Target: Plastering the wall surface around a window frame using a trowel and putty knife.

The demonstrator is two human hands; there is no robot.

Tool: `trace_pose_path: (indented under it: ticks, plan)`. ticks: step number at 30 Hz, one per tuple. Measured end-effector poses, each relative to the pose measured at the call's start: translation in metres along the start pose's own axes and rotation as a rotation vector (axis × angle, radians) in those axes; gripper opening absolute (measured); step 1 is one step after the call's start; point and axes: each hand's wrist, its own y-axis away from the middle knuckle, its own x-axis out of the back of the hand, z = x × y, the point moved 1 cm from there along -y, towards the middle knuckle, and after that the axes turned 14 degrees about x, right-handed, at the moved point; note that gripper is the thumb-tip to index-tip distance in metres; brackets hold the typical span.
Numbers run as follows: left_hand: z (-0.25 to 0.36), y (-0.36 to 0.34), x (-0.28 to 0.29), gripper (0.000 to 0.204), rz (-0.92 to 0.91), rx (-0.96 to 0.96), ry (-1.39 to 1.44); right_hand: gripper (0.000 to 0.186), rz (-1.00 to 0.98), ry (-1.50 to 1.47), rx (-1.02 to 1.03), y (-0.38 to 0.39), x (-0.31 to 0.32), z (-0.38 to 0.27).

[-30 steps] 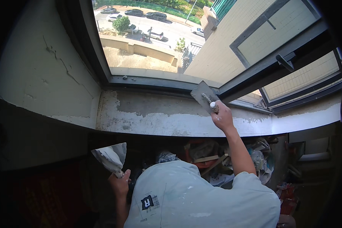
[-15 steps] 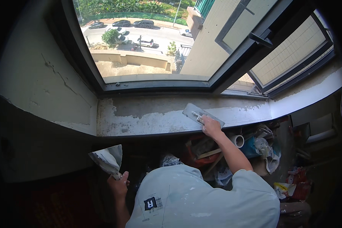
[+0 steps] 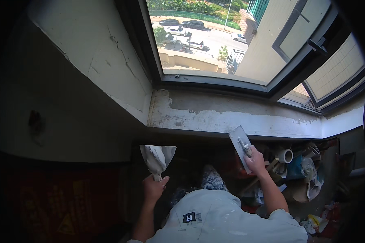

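My left hand [image 3: 154, 189] grips the handle of a wide putty knife [image 3: 171, 154], its blade pointing up and away from me. A thick lump of white putty [image 3: 154, 160] lies on that blade. My right hand [image 3: 256, 160] is closed round the handle of a flat rectangular plastering trowel [image 3: 236, 141]. The trowel stands tilted at the front edge of the windowsill [image 3: 215, 122], its upper end overlapping the sill; I cannot tell whether it touches. Wet-looking white putty covers the sill's front strip, with bare grey cement [image 3: 207, 102] along the window side.
A dark window frame [image 3: 215, 85] with a handle [image 3: 317, 46] borders the sill. Cracked plaster [image 3: 117, 52] covers the left wall. Below the sill at right lie a white roll [image 3: 286, 156], plastic bags [image 3: 309, 168] and other clutter. A dark red sheet [image 3: 61, 202] shows at lower left.
My right hand has drawn the trowel back from the sill's surface to its front edge and turned it more upright. My left hand has brought the putty knife nearer the trowel. The view has shifted left.
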Motion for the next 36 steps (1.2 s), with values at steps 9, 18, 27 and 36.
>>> trace_pose_path:
  ticks: [9, 18, 27, 36]
  plan:
    - [0.000, 0.027, 0.028, 0.022, 0.042, -0.057, -0.068, 0.023, 0.188, -1.224, -0.314, -0.027, 0.025, -0.067]
    - [0.037, 0.050, 0.007, 0.017, 0.258, -0.484, -0.339, 0.033, -0.006, -2.378, -0.464, -0.096, -0.061, -0.158]
    - [0.016, -0.020, -0.028, 0.020, 0.435, -0.716, -0.478, 0.032, -0.280, -2.788, -0.560, -0.094, -0.109, -0.248]
    - [-0.021, -0.090, 0.026, 0.014, 0.658, -0.427, -0.712, 0.033, -0.375, -2.364, 0.036, -0.100, -0.191, -0.232]
